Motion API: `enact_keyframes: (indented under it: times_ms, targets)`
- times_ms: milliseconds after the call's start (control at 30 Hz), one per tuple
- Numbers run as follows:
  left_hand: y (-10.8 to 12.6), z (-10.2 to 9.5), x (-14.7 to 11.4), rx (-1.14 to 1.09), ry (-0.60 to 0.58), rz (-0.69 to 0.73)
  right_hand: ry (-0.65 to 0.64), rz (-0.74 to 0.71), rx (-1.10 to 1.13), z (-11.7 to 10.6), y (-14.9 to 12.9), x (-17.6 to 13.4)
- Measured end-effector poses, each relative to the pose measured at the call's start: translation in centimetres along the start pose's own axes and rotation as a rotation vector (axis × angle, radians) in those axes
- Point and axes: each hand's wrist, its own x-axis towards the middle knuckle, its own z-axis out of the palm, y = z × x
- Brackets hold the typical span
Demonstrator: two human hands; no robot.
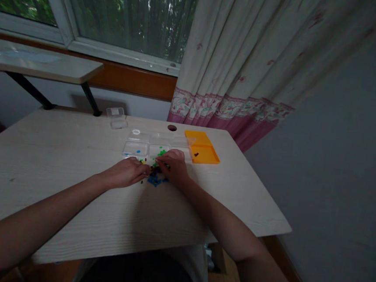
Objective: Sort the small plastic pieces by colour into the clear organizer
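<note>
A white patch on the small clear box [116, 118] and a round pale mark [136, 132] at the clear tray [136, 145] are too small to be read. Small coloured pieces [154, 180] are heaped on the bench [102, 221] before the tray, partly hidden by the left hand [129, 172] and right hand [175, 167]. Both hands' fingers are curled in; what is pinched cannot be told. The tray's right end is overlapped by an orange box [203, 149].

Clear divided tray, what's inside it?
The clear divided tray holds blue pieces at its near left and green pieces near the middle. The right hand hides part further right.
</note>
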Motion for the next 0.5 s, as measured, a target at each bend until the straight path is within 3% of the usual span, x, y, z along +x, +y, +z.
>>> enact_keyframes:
  times_ms: [200, 400, 500]
  targets:
    - [0.1, 0.1, 0.2, -0.032, 0.101, -0.145, -0.013, -0.003, -0.011, -0.1, 0.0, 0.0]
    - [0.5, 0.7, 0.9, -0.43, 0.298, -0.464, 0.004, -0.111, -0.044, -0.1, -0.2, -0.1]
    - [0.7, 1.3, 1.4, -0.668, 0.371, -0.516, 0.044, -0.155, -0.081, -0.1, -0.5, -0.3]
